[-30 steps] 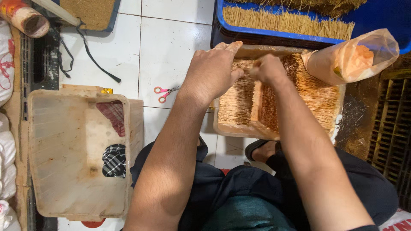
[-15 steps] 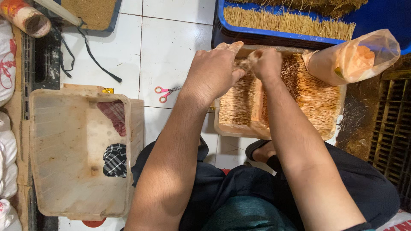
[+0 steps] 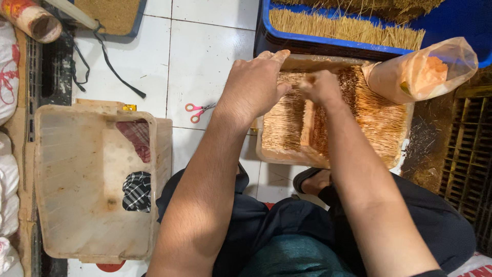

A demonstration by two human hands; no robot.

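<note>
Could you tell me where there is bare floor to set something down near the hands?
Bare white tile floor lies between the blue crate, the black cord and the pink scissors. It is crowded at the stick tray, where the left hand and right hand work beside the plastic bag.

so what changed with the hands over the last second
The right hand slid a little toward the tray's far edge, over the sticks. The left hand stayed spread over the tray's left side. The scissors, bag and empty tub did not move.
</note>
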